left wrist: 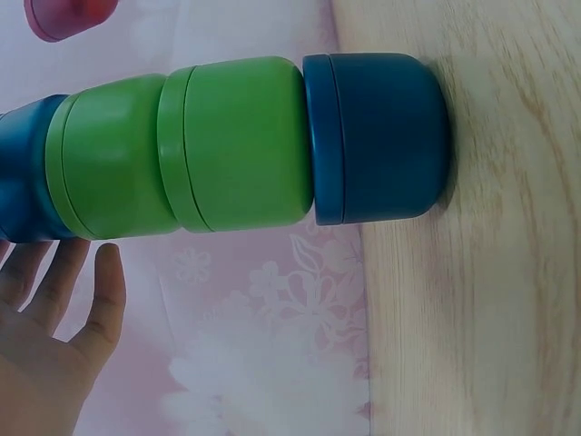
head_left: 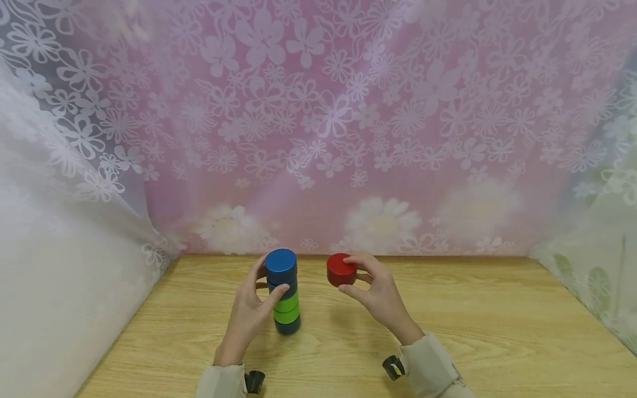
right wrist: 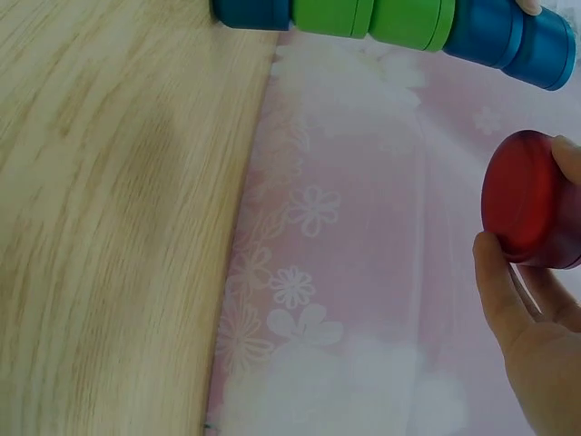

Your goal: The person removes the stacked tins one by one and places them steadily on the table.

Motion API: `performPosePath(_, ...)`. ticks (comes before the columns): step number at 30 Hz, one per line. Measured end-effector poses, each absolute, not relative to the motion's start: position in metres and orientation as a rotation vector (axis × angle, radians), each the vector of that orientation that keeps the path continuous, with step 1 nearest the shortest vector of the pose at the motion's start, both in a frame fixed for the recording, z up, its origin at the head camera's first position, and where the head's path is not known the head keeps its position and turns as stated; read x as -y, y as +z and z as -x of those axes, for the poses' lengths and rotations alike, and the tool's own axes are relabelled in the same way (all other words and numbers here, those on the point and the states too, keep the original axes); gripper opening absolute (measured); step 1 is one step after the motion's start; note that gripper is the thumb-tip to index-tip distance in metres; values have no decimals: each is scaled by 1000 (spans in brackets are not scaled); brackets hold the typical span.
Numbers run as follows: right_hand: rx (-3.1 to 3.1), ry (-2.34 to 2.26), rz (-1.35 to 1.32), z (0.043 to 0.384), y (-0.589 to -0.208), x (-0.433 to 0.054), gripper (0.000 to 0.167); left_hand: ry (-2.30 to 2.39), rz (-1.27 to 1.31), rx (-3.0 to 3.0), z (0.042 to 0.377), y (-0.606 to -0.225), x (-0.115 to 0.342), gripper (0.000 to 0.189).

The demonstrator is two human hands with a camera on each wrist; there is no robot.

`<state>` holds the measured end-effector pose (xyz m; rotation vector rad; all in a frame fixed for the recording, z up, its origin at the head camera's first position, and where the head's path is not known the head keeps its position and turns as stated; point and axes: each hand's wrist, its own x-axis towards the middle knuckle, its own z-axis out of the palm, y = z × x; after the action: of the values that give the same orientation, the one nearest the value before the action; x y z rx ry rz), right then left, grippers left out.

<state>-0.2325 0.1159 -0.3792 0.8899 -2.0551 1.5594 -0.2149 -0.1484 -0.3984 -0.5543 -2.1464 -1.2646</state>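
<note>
Standing on the bench, a stack of five blue and green canisters seems the finished portion, its upper part gripped by the left hand; a red canister, pinched by the right hand above the bench, is not yet stacked. The right wrist view reveals the red underside, hidden from the head view; the left wrist view crops the stack's top.

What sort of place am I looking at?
Probably a makeshift tabletop booth: a wood-grain table, pink floral cloth hung behind it, and pale floral drapes on both sides.
</note>
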Motion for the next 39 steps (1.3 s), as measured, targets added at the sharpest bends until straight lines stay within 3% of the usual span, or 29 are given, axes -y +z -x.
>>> performPosePath(39, 2338, 1501, -813, 236, -406, -131, 45, -1313, 555, 2144, 213, -396, 148, 64)
